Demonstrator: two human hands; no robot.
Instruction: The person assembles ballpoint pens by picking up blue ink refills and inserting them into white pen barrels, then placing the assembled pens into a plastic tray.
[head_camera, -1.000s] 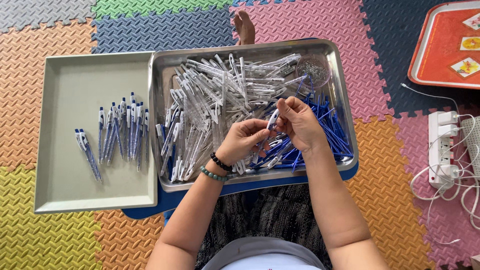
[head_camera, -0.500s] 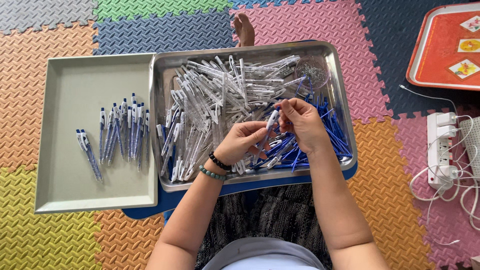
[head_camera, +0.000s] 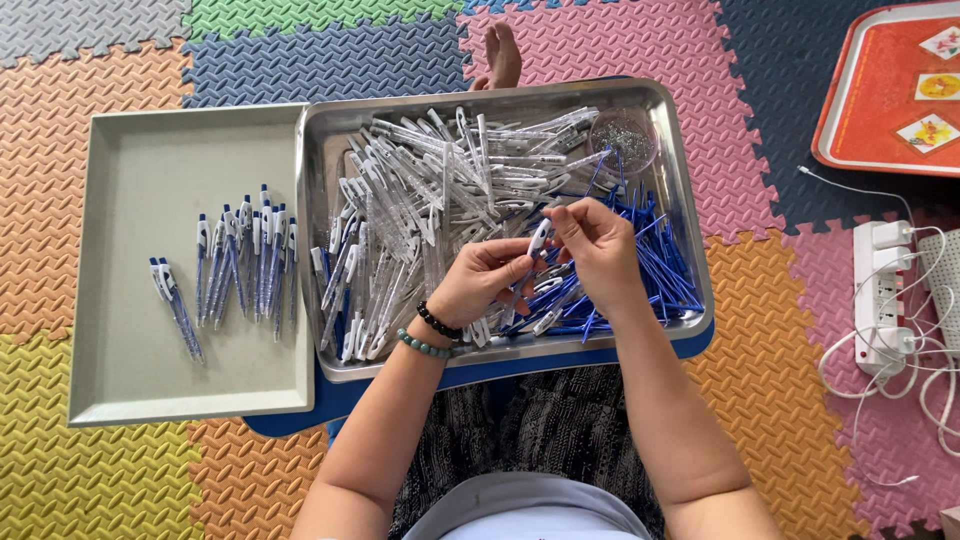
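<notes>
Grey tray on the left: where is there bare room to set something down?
On the grey tray, bare floor lies above and below the finished pens and along its left rim. The steel tray is crowded with clear barrels and blue refills, where both hands work.

Left hand (head_camera: 480, 285) and right hand (head_camera: 597, 245) together on one pen (head_camera: 539, 240) above steel tray (head_camera: 690, 260) of pen parts.
</notes>
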